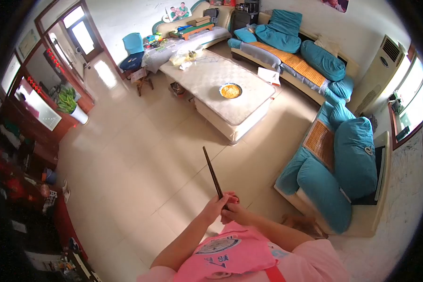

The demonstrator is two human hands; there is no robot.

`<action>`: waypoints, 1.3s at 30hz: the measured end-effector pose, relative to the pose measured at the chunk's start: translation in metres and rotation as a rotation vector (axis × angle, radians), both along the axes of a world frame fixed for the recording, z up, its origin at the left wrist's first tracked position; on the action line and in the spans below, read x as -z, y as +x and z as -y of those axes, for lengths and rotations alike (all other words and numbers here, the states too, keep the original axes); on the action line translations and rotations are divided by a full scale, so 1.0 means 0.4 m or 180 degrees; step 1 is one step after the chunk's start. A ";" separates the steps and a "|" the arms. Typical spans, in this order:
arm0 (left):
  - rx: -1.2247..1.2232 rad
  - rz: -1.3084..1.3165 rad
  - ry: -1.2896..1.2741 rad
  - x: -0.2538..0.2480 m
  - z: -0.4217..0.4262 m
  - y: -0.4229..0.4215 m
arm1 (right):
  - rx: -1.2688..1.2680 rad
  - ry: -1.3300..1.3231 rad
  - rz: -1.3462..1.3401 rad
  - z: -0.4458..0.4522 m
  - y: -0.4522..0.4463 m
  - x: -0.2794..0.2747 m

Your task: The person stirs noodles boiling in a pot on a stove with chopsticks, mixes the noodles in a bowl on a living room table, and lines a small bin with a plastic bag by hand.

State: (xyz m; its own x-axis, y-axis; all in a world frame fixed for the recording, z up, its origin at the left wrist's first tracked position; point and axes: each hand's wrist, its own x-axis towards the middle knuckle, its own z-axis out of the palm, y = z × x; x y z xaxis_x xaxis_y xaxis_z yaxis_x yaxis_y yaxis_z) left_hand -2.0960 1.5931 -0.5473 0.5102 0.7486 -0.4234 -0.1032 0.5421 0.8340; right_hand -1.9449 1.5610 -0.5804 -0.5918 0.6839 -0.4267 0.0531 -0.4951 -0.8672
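Note:
Dark chopsticks (212, 170) point up and slightly left from my two hands, which meet in front of the pink apron (235, 249). My left hand (215, 207) is closed around their lower end. Close against it on the right, my right hand (235, 211) is also closed at the base of the chopsticks; some of its fingers are hidden, and what it grips is too small to tell. Farther ahead, a patterned bowl (231, 91) of orange-yellow food sits on the long pale table (207, 77), well apart from both hands.
Teal-cushioned sofas stand at the back right (286, 51) and near right (331, 174). A blue chair (133, 44) and a potted plant (78, 113) are to the left. Plastic bags (185, 55) lie on the table's far end. Tiled floor (141, 164) lies between me and the table.

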 end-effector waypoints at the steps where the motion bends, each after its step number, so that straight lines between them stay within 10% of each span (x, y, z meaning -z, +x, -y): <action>1: -0.0051 0.0147 0.0007 0.030 -0.065 0.004 | 0.0120 -0.0073 -0.0213 -0.065 0.012 0.001; 18: -0.0185 -0.0545 -0.0417 0.147 -1.089 0.039 | 0.0749 -0.0374 -0.0103 -1.070 0.000 0.158; 24: 0.0363 0.0092 -0.1006 0.251 -1.458 -0.005 | 0.1664 -0.0754 -0.0380 -1.358 -0.064 0.169; 34: 0.0218 -0.1073 -0.1031 0.324 -1.927 0.091 | 0.2971 -0.0790 0.0189 -1.667 0.059 0.319; 39: 0.0652 -0.1781 -0.0054 0.570 -2.139 0.056 | 0.2912 0.0389 0.2283 -1.815 0.272 0.395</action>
State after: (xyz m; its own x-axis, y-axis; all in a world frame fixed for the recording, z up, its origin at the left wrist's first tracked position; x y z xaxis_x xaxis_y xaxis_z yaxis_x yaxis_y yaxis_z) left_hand -2.0735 2.4485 -0.7752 0.3392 0.6493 -0.6806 0.4575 0.5183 0.7225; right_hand -1.8361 2.2870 -0.7384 0.4928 0.7899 -0.3650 0.2168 -0.5177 -0.8277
